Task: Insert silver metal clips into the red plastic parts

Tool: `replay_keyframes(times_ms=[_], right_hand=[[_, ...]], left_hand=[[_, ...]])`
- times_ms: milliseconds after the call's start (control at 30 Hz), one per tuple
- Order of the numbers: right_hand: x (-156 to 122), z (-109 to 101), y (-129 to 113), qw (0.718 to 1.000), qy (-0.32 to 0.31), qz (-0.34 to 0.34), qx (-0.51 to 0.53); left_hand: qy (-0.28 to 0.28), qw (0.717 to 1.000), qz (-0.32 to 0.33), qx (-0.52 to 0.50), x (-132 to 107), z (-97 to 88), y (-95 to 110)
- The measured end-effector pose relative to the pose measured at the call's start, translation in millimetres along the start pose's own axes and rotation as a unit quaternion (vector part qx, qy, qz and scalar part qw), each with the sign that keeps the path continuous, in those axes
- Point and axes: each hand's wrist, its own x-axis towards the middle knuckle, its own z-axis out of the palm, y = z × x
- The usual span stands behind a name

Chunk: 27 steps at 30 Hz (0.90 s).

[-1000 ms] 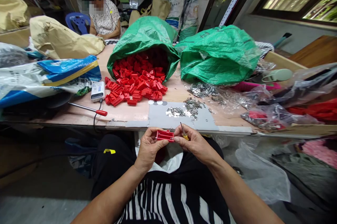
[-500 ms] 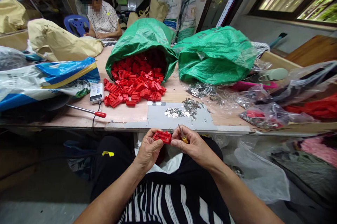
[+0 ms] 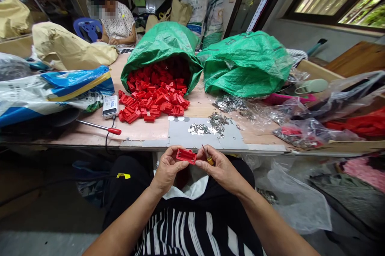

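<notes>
Over my lap, just below the table's front edge, both hands pinch a small red plastic housing (image 3: 186, 155). My left hand (image 3: 167, 168) grips its left end with thumb and fingers. My right hand (image 3: 217, 167) pinches its right end and also holds a small yellow-handled screwdriver (image 3: 207, 157), whose tip points up and away. A pile of the same red housings (image 3: 153, 101) spills from an open green sack (image 3: 164, 43) on the table. Small metal bits (image 3: 207, 127) lie scattered on a grey sheet (image 3: 231, 138) directly ahead of my hands.
A red-handled screwdriver (image 3: 99, 126) and a white device with a cable (image 3: 110, 105) lie left of the pile. A second green sack (image 3: 246, 61) sits on the right, with clear plastic bags (image 3: 313, 128) beside it. Another person (image 3: 116, 21) sits at the table's far end.
The red housing has tilted slightly between my fingers and shifted a little; both hands stay at the same spot over my lap.
</notes>
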Motion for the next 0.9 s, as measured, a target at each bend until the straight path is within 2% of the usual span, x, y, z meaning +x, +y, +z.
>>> replay_keyframes(times_ms=[100,200,300,400,600,733,900], right_hand=[[1.5,-8.7,19.6,0.997,0.026,0.015,-0.072],[6.4,-25.0,41.6,0.983,0.081,0.041,-0.160],[14.6,-40.9,55.6,0.952,0.138,0.061,-0.266],[23.0,-45.9,58.4,0.941,0.130,0.062,-0.305],[30.3,-21.9,51.4,0.963,0.059,-0.057,-0.255],[32.9,-3.1,42.2,0.969,0.013,-0.073,-0.236],[43.0,9.1,34.4,0.971,-0.001,-0.073,-0.229]], left_hand=[[-0.007,0.990,0.042,0.131,-1.5,-3.9,4.6],[-0.002,0.966,0.079,0.245,-3.2,-7.4,7.5],[-0.002,0.949,0.101,0.300,-3.1,-8.7,6.8],[-0.005,0.941,0.121,0.317,-1.4,-8.2,5.6],[-0.002,0.884,0.184,0.430,8.4,-14.5,12.3],[-0.007,0.857,0.203,0.474,22.1,-27.4,15.7],[-0.019,0.839,0.200,0.506,39.6,-39.4,15.8]])
